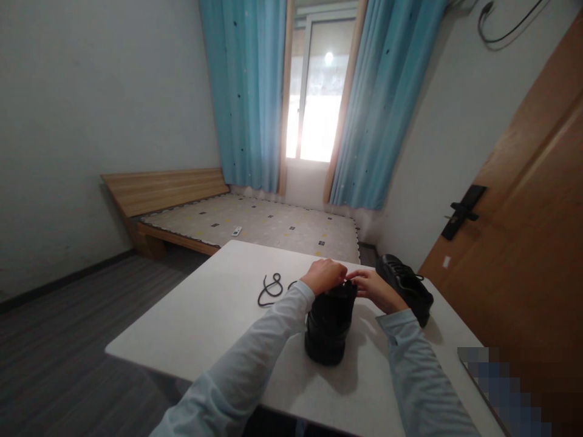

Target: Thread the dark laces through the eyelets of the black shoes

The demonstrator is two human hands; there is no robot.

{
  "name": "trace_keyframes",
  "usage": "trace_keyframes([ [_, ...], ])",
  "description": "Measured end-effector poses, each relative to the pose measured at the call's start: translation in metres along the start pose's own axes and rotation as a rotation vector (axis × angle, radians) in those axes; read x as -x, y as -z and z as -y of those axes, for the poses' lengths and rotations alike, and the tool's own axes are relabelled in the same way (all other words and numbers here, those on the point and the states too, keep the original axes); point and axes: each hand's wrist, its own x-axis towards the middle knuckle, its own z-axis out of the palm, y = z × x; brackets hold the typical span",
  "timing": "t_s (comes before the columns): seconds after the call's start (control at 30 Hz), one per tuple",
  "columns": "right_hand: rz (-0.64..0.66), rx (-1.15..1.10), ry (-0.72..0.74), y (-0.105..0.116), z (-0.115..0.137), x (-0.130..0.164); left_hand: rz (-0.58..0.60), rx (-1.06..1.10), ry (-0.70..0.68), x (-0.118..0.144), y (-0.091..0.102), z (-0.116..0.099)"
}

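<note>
A black shoe point(328, 331) stands on the white table point(214, 315) in front of me, heel toward me. My left hand point(324, 275) and my right hand point(371, 287) meet over its far upper part, fingers pinched at the lacing area; what they pinch is hidden. A loose black shoelace point(272, 289) lies curled on the table left of my left hand. A second black shoe point(405, 286) lies just right of my right hand.
Beyond the table stands a low wooden bed point(255, 224) with a patterned mattress and a small white remote point(237, 230). A window with blue curtains point(246, 91) is behind it. A wooden door point(523, 230) with a black handle is close on the right.
</note>
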Motion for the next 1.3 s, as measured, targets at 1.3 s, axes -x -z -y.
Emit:
trace_keyframes([
  [1.3,0.085,0.141,-0.051,0.013,-0.005,-0.001,-0.022,-0.097,0.020,0.000,-0.014,-0.013],
])
